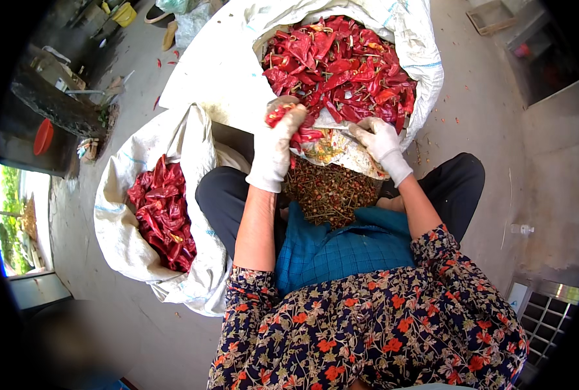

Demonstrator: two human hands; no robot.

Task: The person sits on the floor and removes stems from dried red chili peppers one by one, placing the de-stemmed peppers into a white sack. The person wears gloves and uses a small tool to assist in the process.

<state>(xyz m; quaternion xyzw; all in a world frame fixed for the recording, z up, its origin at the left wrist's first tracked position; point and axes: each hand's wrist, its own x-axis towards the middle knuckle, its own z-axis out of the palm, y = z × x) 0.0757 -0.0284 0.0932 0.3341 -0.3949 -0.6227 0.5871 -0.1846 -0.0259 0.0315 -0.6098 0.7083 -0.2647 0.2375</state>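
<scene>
My left hand [283,139], in a white knit glove, grips several dried red chili peppers [306,134] above the near rim of a large white woven sack [211,73]. This sack gapes wide and is full of dried red peppers with stems [343,68]. My right hand [379,141], also gloved, is at the sack's near edge, closed around a thin dark metal tool [344,133]; the fingers hide most of it, so its kind is unclear. Below both hands, between my knees, lies a heap of cut stems and seeds [333,192].
Left of my knee stands a second white woven sack [124,234] holding dried red peppers [165,214]. Loose peppers [159,63] lie on the concrete floor [138,312]. A wooden tray [492,17] rests at the back right, a plastic bottle [522,228] at the right. At lower left something is blurred.
</scene>
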